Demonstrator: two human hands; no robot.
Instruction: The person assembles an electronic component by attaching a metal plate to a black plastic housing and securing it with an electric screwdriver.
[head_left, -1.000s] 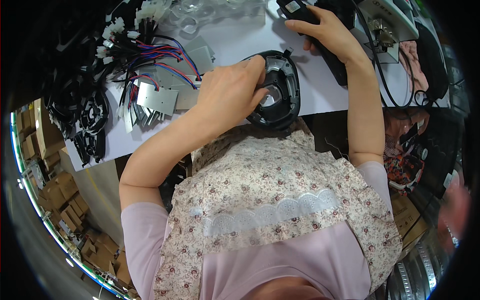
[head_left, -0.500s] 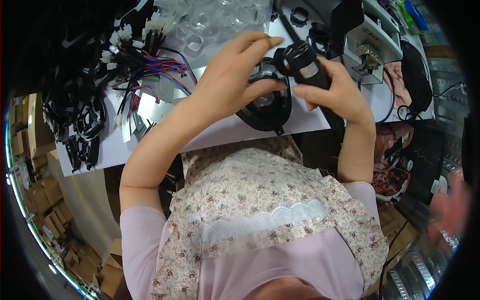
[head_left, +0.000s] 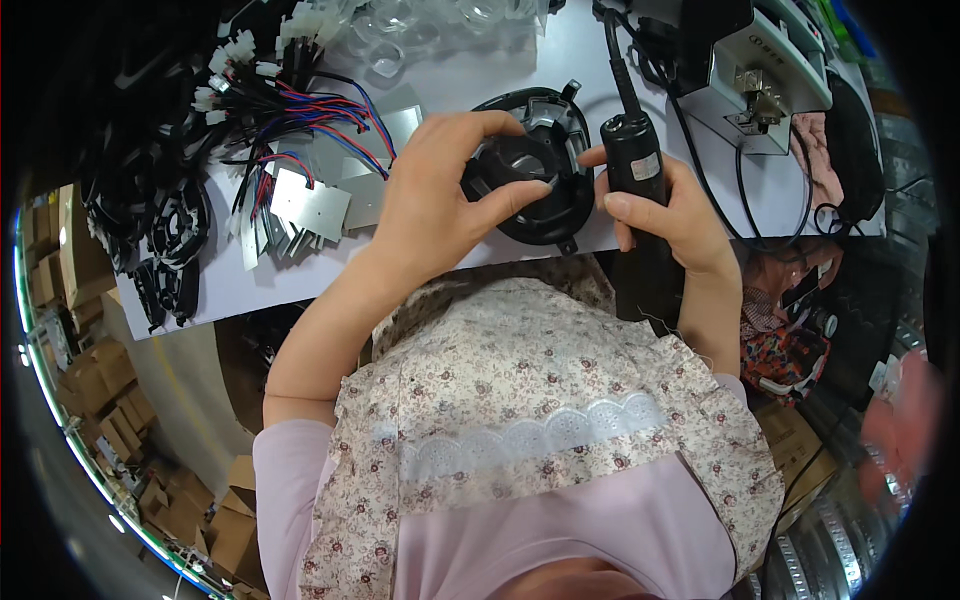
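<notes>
A black, roughly oval plastic housing (head_left: 578, 205) with small tabs lies on the table in front of me. Over it, my left hand (head_left: 440, 185) pinches a black ring-shaped part (head_left: 518, 160) between thumb and fingers. The ring appears to sit at the housing's middle, though I cannot tell whether it is seated. My right hand (head_left: 678, 215) is closed around a black corded electric screwdriver (head_left: 632, 160) just right of the housing. Its cord end points away from me, and its lower end is dark against the table's front edge.
Wire bundles with white connectors (head_left: 300, 105) and silver metal plates (head_left: 305, 205) lie to the left, beside dark plastic parts (head_left: 180, 240). Clear plastic rings (head_left: 385, 50) are heaped at the back. A metal-fronted machine (head_left: 765, 90) stands at right, with the cord (head_left: 690, 150) looping nearby.
My left hand has moved down, bringing the black ring onto the housing. The screwdriver has turned more upright and shifted slightly right and toward me, away from the ring.
</notes>
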